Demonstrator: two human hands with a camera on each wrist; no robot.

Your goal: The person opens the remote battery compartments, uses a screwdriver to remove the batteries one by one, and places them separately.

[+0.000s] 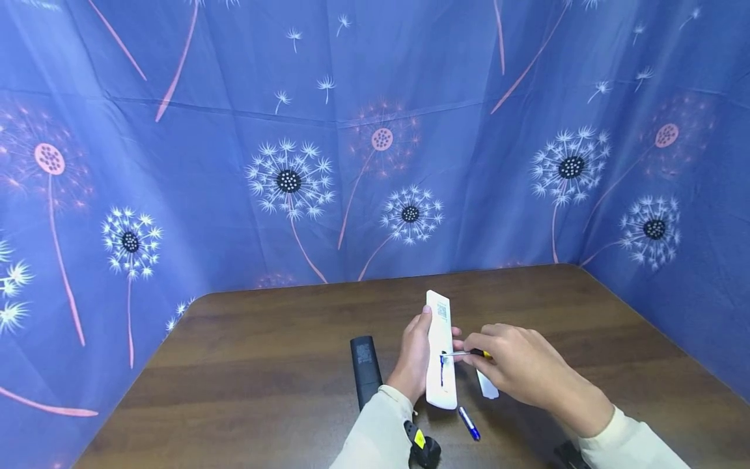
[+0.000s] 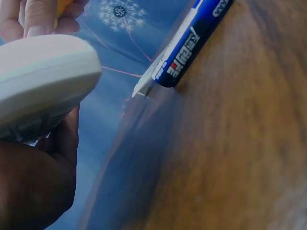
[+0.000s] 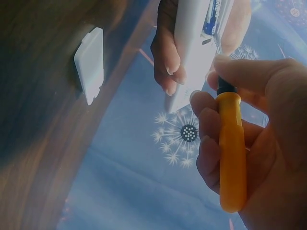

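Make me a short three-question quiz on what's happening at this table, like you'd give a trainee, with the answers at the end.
1. The left hand holds the white remote. Which tool is in the right hand?

2. True or false: the battery cover is fitted on the white remote.

3. Where is the loose battery?
a) in the left hand
b) on the table
c) in the right hand

Key:
1. A screwdriver.
2. False; the battery cover lies off the remote, on the table.
3. b
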